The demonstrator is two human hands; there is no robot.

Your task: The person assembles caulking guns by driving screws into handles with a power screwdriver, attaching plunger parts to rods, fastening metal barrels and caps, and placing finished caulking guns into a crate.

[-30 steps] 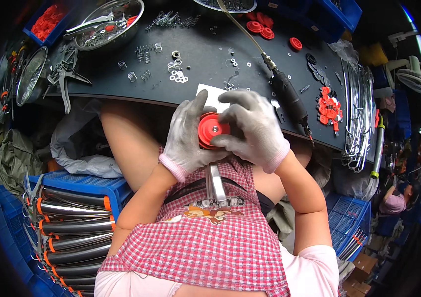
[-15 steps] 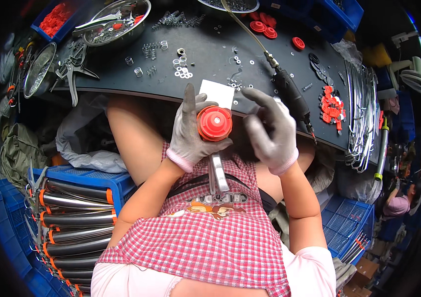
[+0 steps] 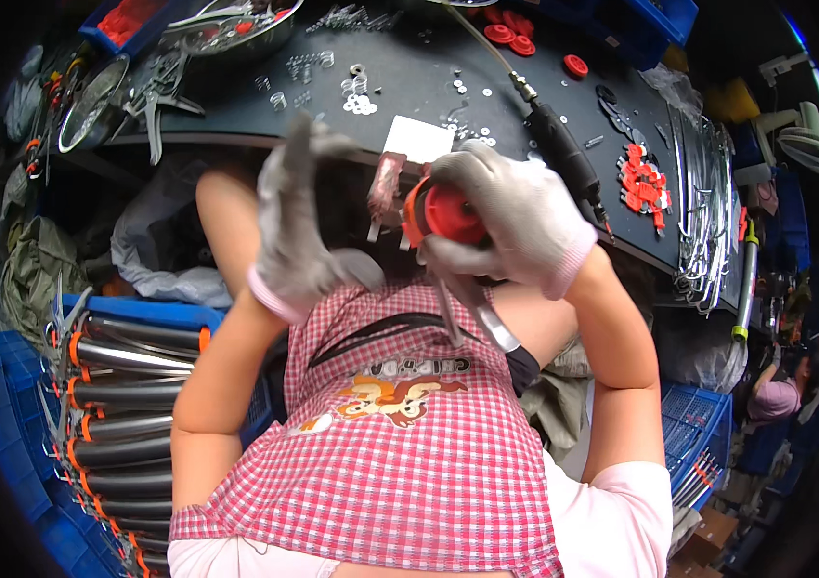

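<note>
My right hand (image 3: 530, 217), in a grey-white glove with a pink cuff, grips a round red cap (image 3: 450, 214) with an orange ring. A shiny metal lever (image 3: 488, 320) slants down from beneath that part toward my apron. To its left is my gloved left hand (image 3: 299, 231), open and holding nothing, thumb and fingers spread, slightly blurred. A white square plate (image 3: 419, 138) sits at the table's front edge just beyond the cap. Below the plate stands a reddish, worn bracket (image 3: 386, 188). What lies under the cap is mostly hidden by my right fingers.
On the dark table (image 3: 236, 116) lie springs, white washers (image 3: 359, 104) and red discs (image 3: 576, 65). A black power screwdriver (image 3: 563, 149) with a hose lies on the right, near red clips (image 3: 642, 183) and metal rods (image 3: 703, 212). Black tubes (image 3: 135, 395) fill a blue crate at left.
My left hand has let go of the red-capped part and moved left. My right hand has closed on it, and the part has shifted right and tilted, its lever swinging rightward.
</note>
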